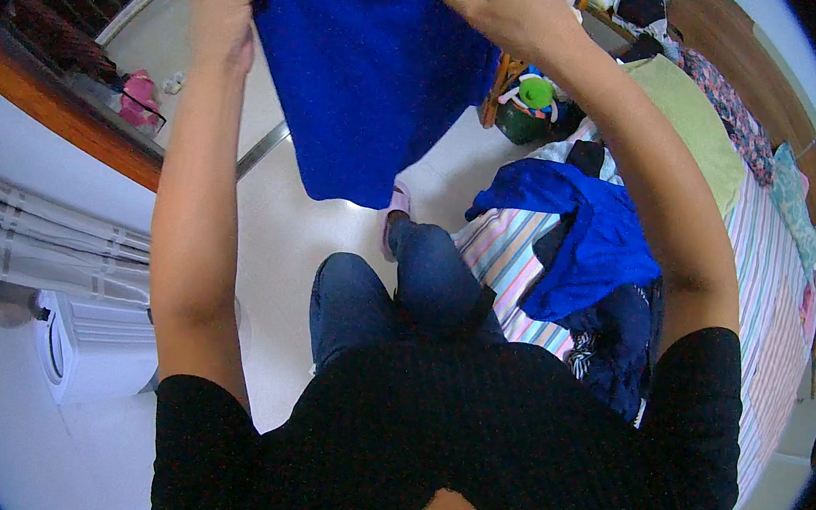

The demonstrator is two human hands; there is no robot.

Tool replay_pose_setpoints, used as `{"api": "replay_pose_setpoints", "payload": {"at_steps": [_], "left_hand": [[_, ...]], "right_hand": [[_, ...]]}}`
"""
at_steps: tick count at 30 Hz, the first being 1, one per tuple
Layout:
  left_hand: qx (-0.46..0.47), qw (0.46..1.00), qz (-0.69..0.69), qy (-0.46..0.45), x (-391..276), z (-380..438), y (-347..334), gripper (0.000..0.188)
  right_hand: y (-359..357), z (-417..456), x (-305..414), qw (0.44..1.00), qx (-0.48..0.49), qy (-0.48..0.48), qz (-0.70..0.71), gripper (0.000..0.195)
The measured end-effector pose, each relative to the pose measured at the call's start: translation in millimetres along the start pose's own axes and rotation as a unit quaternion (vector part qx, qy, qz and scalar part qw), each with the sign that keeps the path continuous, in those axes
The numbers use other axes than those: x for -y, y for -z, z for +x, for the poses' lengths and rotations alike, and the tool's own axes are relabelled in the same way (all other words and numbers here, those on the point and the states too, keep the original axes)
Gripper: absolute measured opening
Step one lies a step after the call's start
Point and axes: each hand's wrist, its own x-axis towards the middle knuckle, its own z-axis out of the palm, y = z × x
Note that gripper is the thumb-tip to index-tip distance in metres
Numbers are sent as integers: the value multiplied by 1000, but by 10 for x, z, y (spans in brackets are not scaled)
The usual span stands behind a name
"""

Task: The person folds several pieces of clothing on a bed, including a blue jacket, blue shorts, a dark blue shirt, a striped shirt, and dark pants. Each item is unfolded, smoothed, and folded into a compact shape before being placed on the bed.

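A blue cloth garment (369, 62) hangs in front of me, stretched between both hands at its upper edge. My left hand (229, 4) pinches its upper left corner, thumb over the front. At the upper right, my right hand (508, 6) grips the same edge, partly cut off by the picture's top. The garment narrows towards its lower end, which hangs above the floor near my foot. On the bed to my right lies another blue garment (598, 239), crumpled over dark clothes (617, 339). What kind of garment I hold cannot be told.
A striped bed sheet (506, 259) covers the bed, with a light green cloth (686, 128) and a teal patterned pillow (796, 197) on it. A green toy (536, 92) sits beyond the bed's corner. Left are a curtain (41, 228) and a white appliance (96, 344).
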Motion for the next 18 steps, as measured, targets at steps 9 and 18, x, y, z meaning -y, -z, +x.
{"api": "replay_pose_setpoints", "payload": {"at_steps": [9,18], "left_hand": [[156,978,108,-92,-1015,404,-555,53],[226,892,350,-176,1266,-1321,-2414,68]], "right_hand": [[616,1,876,788,96,-307,525,19],[942,-2746,396,566,-103,-672,467,31]]}}
